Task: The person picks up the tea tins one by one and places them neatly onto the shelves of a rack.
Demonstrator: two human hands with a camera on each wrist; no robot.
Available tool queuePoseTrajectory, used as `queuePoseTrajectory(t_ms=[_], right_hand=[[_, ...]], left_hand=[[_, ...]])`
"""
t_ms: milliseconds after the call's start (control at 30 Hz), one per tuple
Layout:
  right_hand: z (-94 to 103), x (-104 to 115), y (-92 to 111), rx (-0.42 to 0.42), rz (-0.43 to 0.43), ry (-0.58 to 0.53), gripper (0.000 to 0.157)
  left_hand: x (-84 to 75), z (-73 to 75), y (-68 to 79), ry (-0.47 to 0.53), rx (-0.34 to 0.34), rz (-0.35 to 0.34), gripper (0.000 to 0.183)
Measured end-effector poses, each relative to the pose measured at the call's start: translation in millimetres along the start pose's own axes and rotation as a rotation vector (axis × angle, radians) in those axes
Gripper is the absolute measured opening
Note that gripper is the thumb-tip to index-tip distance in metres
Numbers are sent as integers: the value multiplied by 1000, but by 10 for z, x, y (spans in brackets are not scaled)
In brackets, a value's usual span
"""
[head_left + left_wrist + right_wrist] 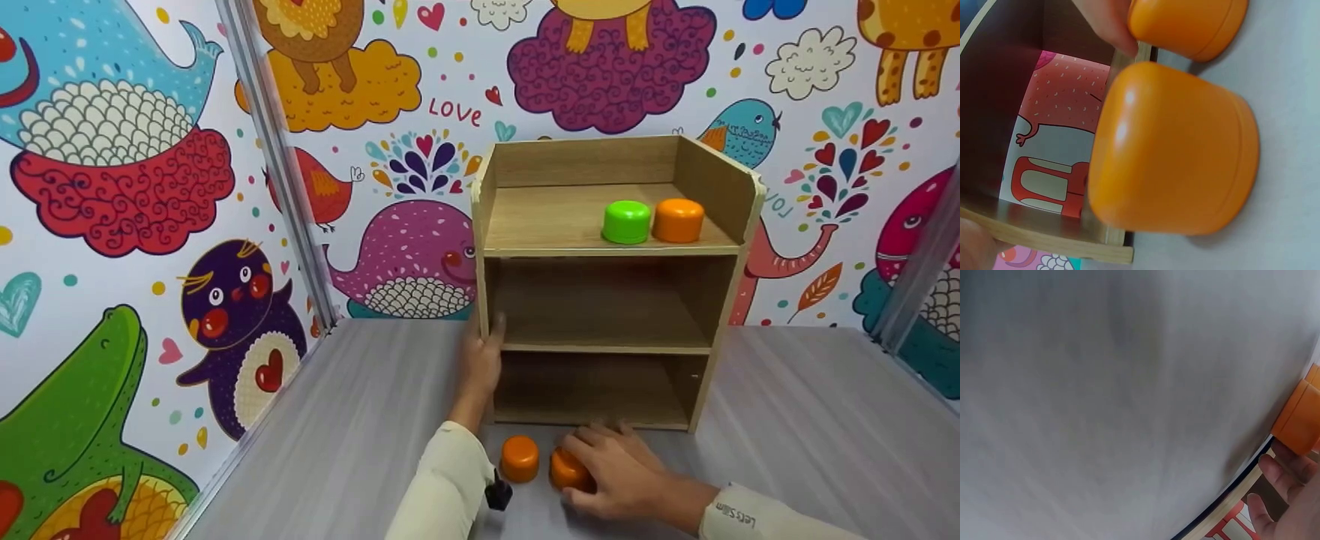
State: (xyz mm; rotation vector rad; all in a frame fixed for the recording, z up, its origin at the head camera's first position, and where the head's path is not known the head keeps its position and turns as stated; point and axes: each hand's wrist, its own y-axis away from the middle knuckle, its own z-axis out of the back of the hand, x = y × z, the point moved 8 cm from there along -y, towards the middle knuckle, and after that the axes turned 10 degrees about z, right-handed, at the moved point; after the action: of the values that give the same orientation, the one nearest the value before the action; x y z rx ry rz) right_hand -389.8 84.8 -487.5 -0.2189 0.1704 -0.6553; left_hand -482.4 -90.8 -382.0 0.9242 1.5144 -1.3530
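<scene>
While gripping the left side of the wooden shelf unit [604, 349] with the left hand [481, 366], with thumb on the front edge, also has the right hand [619, 469] curved round the right orange cup [568, 471], down on the gray surface [795, 397] just in front of the shelf. On that cup, fingers only partly closed, thumb low on the near side; cannot tell how firm the hold. Just to the left, near but apart, the left orange cup [519, 459], domed end up. Judging by the glossy shell, probably light, stiff and hard, a little slippery, hardly fragile. Best taken low round the wall, thumb opposite fingers, rather than by the rounded top. With the underside hidden, cannot tell whether hollow. On the top deck [555, 217], walled at back and sides: a green cup [627, 223] and a third orange cup [679, 220], side by side near the right front. Below, the middle compartment [604, 304] and lower compartment [592, 390], open-fronted and shadowed inside.
</scene>
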Motion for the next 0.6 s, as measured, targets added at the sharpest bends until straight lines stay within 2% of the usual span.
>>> queuePoseTrajectory(t_ms=[100,300,467,600], right_hand=[[-22,-9,-7,14,0,-5,58],[-17,4,-8,-13,16,8,59],[-28,9,-17,-15,21,13,58],[-25,14,-25,-25,30,16,56]], left_hand=[[7,-3,2,0,8,15,59],[14,-13,16,7,23,45,57],[21,-14,-3,12,19,18,57],[174,-27,-90,22,15,8,57]])
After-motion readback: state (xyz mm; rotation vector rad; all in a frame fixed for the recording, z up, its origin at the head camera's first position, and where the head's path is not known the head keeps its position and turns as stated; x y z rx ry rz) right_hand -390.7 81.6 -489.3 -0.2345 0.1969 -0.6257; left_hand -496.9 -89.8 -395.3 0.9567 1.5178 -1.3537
